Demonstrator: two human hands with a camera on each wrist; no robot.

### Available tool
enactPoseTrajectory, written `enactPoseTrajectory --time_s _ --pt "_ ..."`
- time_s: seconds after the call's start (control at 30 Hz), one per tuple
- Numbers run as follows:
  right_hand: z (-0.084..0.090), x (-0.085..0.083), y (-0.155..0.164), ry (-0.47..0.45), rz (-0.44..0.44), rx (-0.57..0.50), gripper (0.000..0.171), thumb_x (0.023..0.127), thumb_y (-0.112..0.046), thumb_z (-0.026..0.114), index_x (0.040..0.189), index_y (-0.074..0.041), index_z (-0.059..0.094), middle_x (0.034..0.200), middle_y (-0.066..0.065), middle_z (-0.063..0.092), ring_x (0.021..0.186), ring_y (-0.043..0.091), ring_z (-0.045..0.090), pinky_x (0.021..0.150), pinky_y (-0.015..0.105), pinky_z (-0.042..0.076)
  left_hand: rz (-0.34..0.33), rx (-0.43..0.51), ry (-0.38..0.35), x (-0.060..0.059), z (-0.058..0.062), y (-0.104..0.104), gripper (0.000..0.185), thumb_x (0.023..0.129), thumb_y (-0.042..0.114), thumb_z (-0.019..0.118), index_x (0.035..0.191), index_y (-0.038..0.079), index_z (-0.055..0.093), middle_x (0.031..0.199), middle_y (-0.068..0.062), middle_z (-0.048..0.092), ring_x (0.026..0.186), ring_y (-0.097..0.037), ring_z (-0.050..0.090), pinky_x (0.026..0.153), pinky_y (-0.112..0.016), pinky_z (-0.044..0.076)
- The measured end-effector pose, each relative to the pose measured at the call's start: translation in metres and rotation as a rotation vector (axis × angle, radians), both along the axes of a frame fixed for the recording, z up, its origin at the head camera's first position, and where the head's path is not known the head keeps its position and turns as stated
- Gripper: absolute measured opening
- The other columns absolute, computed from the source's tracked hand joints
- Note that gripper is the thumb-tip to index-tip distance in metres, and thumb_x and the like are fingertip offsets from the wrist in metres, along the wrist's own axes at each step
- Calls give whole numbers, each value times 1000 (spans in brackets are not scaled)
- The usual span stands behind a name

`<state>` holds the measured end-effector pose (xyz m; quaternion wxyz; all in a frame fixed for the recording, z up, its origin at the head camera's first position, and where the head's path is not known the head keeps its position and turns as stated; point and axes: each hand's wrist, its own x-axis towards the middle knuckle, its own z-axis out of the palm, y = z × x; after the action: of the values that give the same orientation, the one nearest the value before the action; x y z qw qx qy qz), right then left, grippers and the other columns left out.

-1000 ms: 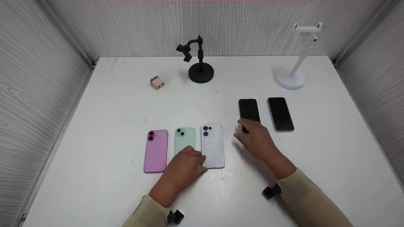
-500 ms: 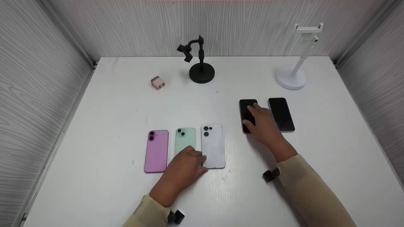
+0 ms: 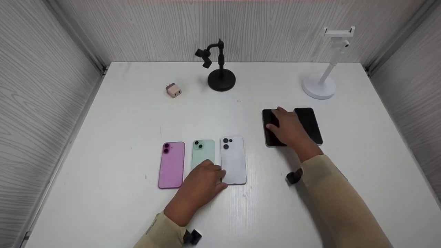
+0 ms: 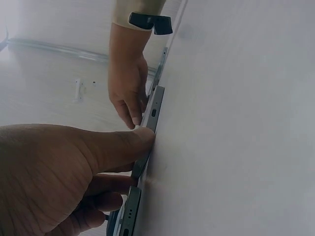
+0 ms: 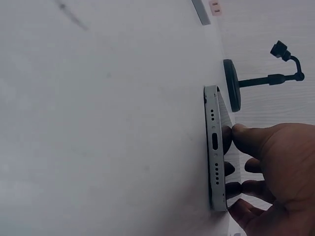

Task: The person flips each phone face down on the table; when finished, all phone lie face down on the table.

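Three phones lie face down in the head view: a pink phone (image 3: 171, 168), a mint green phone (image 3: 203, 153) and a white phone (image 3: 234, 160). My left hand (image 3: 198, 186) lies over the green phone's lower part and holds the white phone's lower left corner between thumb and finger. In the left wrist view that thumb (image 4: 123, 147) meets the white phone's bottom edge. To the right, my right hand (image 3: 289, 129) spreads over a black-screened phone (image 3: 269, 120) lying face up. Its fingertips are at the screen, reflected in it in the right wrist view.
Another face-up phone (image 3: 308, 124) lies just right of my right hand, partly behind it. Toward the back stand a black phone holder (image 3: 221, 81) and a white phone holder (image 3: 318, 89). A pink charger plug (image 3: 174, 91) lies at the back left. Panels border the white table (image 3: 103, 155).
My right hand has moved forward from the near end of the black-screened phone to over its screen. The left hand and the phones stay where they were.
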<state>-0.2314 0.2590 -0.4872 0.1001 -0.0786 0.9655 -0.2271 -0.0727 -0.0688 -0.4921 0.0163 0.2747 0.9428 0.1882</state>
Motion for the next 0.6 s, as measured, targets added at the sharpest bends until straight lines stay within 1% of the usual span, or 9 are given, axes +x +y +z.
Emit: enactPoseTrajectory --time_s 0.17,0.27,0.43,0.6 --pt "0 -1 4 -29 11 8 73 114 -36 59 172 -4 29 180 26 16 164 56 13 131 66 25 0 -7 -1 -1 0 -1 25 99 31 83 114 11 83 114 -2 81 95 -18 58 92 -35 57" --pt "-1 1 4 -25 16 11 74 113 -37 61 172 -5 31 180 25 19 165 55 13 131 66 26 1 -6 -8 -1 0 -1 27 99 32 82 116 11 83 116 -2 81 96 -18 59 92 -35 57" --pt "-4 12 2 10 12 -14 75 110 -36 66 169 -2 36 177 25 27 164 52 21 132 63 27 0 -9 -7 -1 0 0 25 98 31 83 113 11 83 115 -2 81 95 -18 58 91 -35 57" --pt "-7 28 0 15 -5 -47 77 108 -38 70 168 -3 38 177 24 29 163 48 26 129 60 34 -3 -8 -5 -1 0 0 26 98 32 83 113 11 83 115 -2 81 95 -18 59 91 -35 57"
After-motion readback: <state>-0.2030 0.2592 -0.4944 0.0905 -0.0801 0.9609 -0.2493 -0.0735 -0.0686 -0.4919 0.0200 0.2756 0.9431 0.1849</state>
